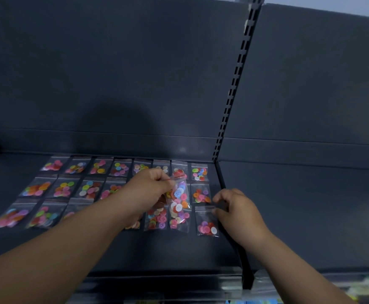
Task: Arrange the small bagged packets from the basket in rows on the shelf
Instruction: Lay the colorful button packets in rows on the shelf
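A button packet [178, 200] is pinched by its top in the left grip [150, 186] and hung above the shelf [113, 249] for placing. The end packet [206, 223] is pinched by the right grip [237, 212], probably for straightening.

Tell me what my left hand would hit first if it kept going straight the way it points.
Probably the back-row packet just beyond the left hand and its held packet; if it rides higher, the back panel. Height is unclear.
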### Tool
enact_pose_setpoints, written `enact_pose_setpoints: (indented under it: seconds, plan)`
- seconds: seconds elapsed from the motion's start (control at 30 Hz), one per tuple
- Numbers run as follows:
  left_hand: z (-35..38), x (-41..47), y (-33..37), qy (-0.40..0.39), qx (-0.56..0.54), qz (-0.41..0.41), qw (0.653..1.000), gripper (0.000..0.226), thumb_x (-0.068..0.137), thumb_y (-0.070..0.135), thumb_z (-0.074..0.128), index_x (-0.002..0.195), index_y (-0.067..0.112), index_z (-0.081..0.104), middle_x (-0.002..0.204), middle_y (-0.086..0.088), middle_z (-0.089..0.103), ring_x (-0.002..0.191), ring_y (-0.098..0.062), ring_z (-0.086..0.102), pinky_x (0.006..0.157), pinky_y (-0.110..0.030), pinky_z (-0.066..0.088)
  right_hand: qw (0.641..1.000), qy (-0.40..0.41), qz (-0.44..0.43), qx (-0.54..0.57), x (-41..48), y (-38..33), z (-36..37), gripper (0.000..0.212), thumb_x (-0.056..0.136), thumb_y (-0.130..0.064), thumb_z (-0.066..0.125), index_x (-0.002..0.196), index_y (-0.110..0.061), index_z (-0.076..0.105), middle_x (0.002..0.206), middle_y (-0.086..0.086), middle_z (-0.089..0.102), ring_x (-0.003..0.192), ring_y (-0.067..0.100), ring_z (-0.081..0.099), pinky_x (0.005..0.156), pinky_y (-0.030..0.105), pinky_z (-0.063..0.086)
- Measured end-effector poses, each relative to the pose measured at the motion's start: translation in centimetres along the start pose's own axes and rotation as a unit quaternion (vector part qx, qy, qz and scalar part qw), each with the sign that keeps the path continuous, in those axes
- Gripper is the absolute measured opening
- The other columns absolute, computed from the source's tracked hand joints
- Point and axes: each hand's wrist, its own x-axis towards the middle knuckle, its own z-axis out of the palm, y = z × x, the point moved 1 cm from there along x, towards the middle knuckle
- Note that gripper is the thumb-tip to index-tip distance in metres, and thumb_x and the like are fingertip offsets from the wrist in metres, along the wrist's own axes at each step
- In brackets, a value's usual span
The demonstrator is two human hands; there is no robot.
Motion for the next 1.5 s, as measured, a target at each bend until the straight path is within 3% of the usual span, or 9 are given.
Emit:
enact_pose_setpoints:
  seconds: [0.17,0.53,0.8,0.9,1.07,1.2,1.3,1.4,1.5]
  plan:
    - [0.2,0.2,0.0,-0.011,0.005,0.002,1.000,0.014,0.090,0.019,0.061,0.079,0.012,0.062,0.072,-0.006,0.063,0.068,-0.019,0.055,0.068,-0.032,0.045,0.990,-0.108,-0.084,-0.023,-0.8,0.8,1.4,0.009,0.084,-0.019,0.068,0.077,-0.025,0.066,0.086,-0.013,0.052,0.079,0.001,0.054,0.069,0.008,0.039]
    - [-0.1,0.2,-0.1,-0.007,0.001,0.001,1.000,0.013,0.089,0.019,0.062,0.078,0.012,0.062,0.074,-0.008,0.063,0.072,-0.021,0.056,0.072,-0.034,0.048,0.989,-0.065,-0.125,-0.041,-0.2,0.6,2.0,0.006,0.086,-0.017,0.064,0.083,-0.016,0.069,0.084,-0.013,0.052,0.081,0.005,0.052,0.066,0.003,0.034]
    - [-0.4,-0.4,0.1,-0.011,-0.005,-0.003,1.000,0.016,0.090,0.019,0.062,0.075,0.014,0.059,0.067,0.000,0.061,0.064,-0.015,0.056,0.062,-0.027,0.047,0.990,-0.092,-0.093,-0.051,-0.2,0.4,2.0,0.022,0.086,-0.021,0.064,0.070,-0.031,0.054,0.082,-0.014,0.048,0.076,0.003,0.050,0.061,0.003,0.034]
    - [-0.5,-0.5,0.0,-0.013,-0.007,-0.001,1.000,0.019,0.089,0.020,0.063,0.071,0.015,0.058,0.067,-0.001,0.061,0.066,-0.016,0.056,0.059,-0.026,0.045,0.991,-0.087,-0.087,-0.043,-0.2,0.0,1.7,0.017,0.087,-0.021,0.064,0.073,-0.028,0.058,0.082,-0.013,0.049,0.074,0.003,0.051,0.062,0.005,0.035]
    - [-0.9,-0.9,-0.2,-0.010,-0.016,-0.004,1.000,0.015,0.090,0.022,0.061,0.079,0.013,0.064,0.072,-0.002,0.064,0.069,-0.017,0.058,0.070,-0.033,0.050,0.990,-0.047,-0.060,0.121,0.1,-3.3,0.8,0.014,0.090,-0.023,0.060,0.076,-0.023,0.061,0.074,-0.010,0.056,0.066,0.003,0.053,0.066,0.021,0.046]
    - [-1.6,-1.6,0.0,-0.003,-0.040,-0.001,0.999,0.019,0.093,0.021,0.057,0.076,0.014,0.062,0.075,-0.007,0.063,0.068,-0.019,0.058,0.064,-0.030,0.047,0.931,-0.149,-0.005,0.332,0.2,-7.0,1.0,0.003,0.087,-0.016,0.065,0.090,-0.015,0.064,0.072,-0.006,0.059,0.066,0.004,0.055,0.062,0.018,0.046]
    - [-2.8,-2.4,-0.2,0.012,-0.085,-0.010,0.996,0.017,0.093,0.020,0.057,0.079,0.012,0.061,0.077,-0.009,0.065,0.068,-0.023,0.061,0.065,-0.032,0.050,0.902,-0.206,0.032,0.377,0.5,-8.8,2.4,0.017,0.083,-0.005,0.067,0.099,-0.011,0.063,0.075,-0.002,0.067,0.065,0.008,0.061,0.061,0.023,0.047]
    - [-4.8,-3.6,-0.8,-0.010,-0.123,-0.029,0.992,0.008,0.089,0.020,0.064,0.086,0.013,0.060,0.077,-0.006,0.067,0.061,-0.017,0.062,0.062,-0.029,0.052,0.872,-0.201,0.055,0.442,0.7,-10.8,3.8,0.017,0.084,0.003,0.062,0.091,-0.012,0.061,0.066,-0.002,0.067,0.053,0.008,0.060,0.048,0.018,0.046]
    - [-7.1,-4.8,-1.7,-0.023,-0.112,-0.047,0.992,0.019,0.081,0.007,0.070,0.095,0.012,0.059,0.077,-0.007,0.067,0.065,-0.016,0.064,0.060,-0.025,0.055,0.854,-0.200,0.054,0.477,0.9,-13.0,5.2,0.015,0.086,0.002,0.060,0.093,-0.012,0.060,0.070,0.003,0.065,0.050,0.008,0.058,0.045,0.019,0.046]
